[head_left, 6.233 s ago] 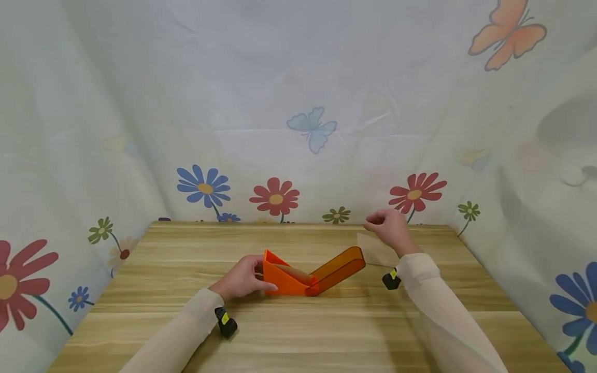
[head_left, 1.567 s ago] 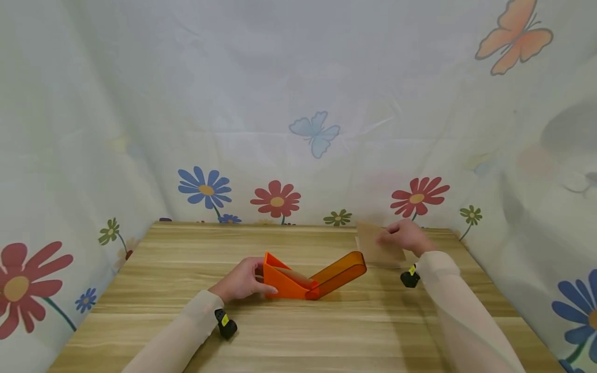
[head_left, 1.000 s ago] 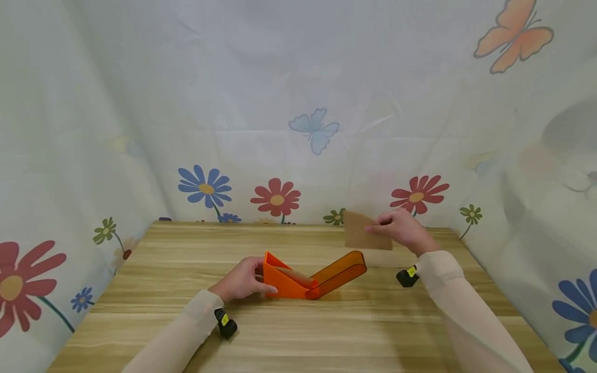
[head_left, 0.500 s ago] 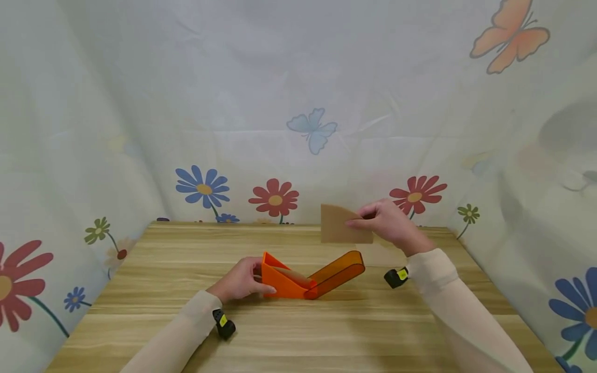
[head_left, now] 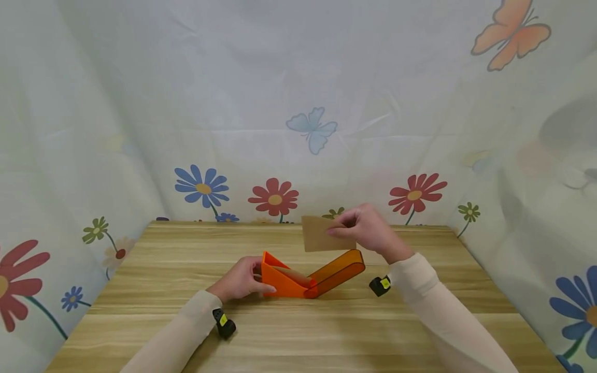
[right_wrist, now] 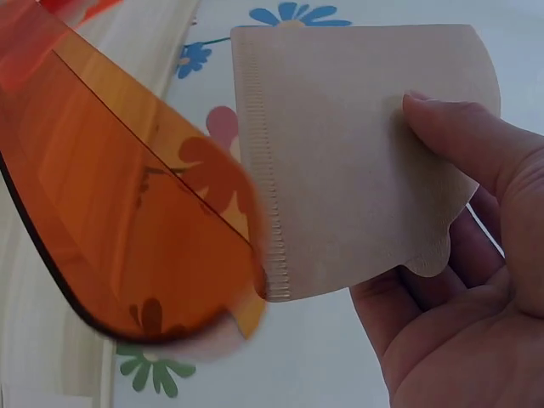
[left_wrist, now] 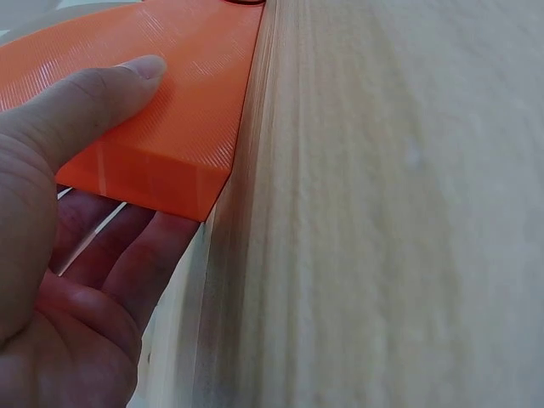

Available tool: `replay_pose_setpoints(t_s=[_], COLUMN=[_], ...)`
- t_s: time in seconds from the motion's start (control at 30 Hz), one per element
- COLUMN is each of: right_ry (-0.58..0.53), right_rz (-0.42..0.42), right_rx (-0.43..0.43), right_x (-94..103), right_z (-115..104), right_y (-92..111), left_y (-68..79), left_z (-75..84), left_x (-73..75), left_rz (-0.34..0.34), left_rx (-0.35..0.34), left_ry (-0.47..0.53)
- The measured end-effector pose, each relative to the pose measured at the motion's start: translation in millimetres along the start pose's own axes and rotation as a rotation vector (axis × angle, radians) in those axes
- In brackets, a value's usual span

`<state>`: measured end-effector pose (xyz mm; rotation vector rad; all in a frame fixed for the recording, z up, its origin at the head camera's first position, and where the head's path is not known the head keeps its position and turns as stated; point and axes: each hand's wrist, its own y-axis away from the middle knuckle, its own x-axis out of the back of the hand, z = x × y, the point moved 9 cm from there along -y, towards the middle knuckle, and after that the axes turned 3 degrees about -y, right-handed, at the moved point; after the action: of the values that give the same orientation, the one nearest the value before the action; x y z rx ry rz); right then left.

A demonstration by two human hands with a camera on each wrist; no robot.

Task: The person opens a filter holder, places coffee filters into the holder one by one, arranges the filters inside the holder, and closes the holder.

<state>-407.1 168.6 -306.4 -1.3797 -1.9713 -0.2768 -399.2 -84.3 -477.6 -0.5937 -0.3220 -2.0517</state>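
bench (head_left: 289,336), wood-grained, supports an orange box (head_left: 281,286). left hand (head_left: 239,280) is partly closed, gripping the box at one end, thumb on the near wall. brown paper (head_left: 290,273) lies inside the box. see-through amber lid (head_left: 335,272) is open and tilts upward from the opposite end. right hand (head_left: 369,230) is nearly closed, pinching a brown filter (head_left: 317,237) between thumb and fingers; the filter is upright, raised above the bench, near the lid. white cloth (head_left: 233,77), printed with flowers (head_left: 274,199) and butterflies (head_left: 317,139), hangs behind the bench.
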Motion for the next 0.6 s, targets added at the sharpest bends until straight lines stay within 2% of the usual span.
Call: replay_pose_setpoints(t_s=[0.2,0.4,0.6], right_ry=[-0.008,-0.028,-0.008], right_rz=[-0.034,-0.072,-0.099], right_rx=[0.027,0.017,0.059], right_x=[-19.5,-36.5,-51.2], right_z=[-9,-13,-16], right_y=[-1,-2,-5], left_y=[-1.1,-1.9,0.1], left_z=[-2.1,-0.4,1.4], left_x=[-0.4,0.5,-0.5], left_rz=[-0.005,-0.004,-0.003], left_rx=[0.003,0.004,0.012], left_ry=[0.003,-0.002,-0.006])
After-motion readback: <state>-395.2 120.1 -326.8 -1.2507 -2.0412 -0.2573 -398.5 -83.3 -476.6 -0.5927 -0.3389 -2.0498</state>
